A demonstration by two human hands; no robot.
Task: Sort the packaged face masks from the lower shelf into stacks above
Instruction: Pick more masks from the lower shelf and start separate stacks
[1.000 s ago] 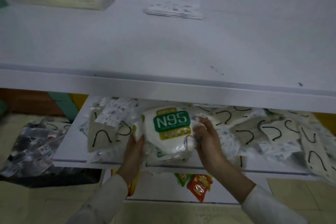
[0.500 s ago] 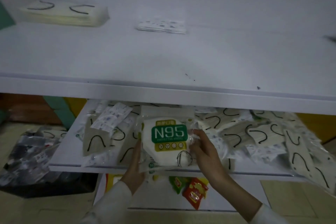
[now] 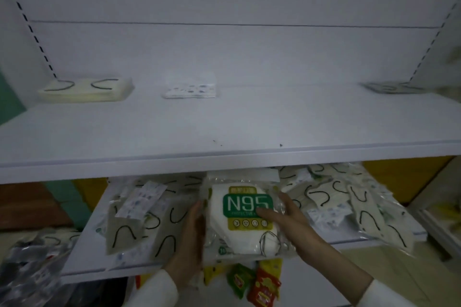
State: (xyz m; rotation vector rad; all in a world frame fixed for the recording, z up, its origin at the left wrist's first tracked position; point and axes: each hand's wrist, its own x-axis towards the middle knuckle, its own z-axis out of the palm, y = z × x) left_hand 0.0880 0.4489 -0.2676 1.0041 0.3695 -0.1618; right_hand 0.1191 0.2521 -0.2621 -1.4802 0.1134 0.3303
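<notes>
Both hands hold one clear plastic N95 pack point(image 3: 245, 204) with a white mask inside and a green label. The left hand point(image 3: 189, 239) grips the pack's left edge. The right hand point(image 3: 289, 217) pinches the right side, with its thumb across the label. The pack is tilted up over the front of the white lower shelf point(image 3: 84, 257), at 6 o'clock in the view. Loose cream masks in clear bags point(image 3: 127, 227) lie on that shelf, at 9 o'clock and 3 o'clock of the pack. On the white upper shelf point(image 3: 224, 127), a cream mask stack point(image 3: 84, 91) sits at 10 o'clock, a small white spotted stack point(image 3: 190, 90) at 11 o'clock and a grey stack point(image 3: 389, 87) at 2 o'clock. Red and green snack bags point(image 3: 252, 281) show below the pack.
</notes>
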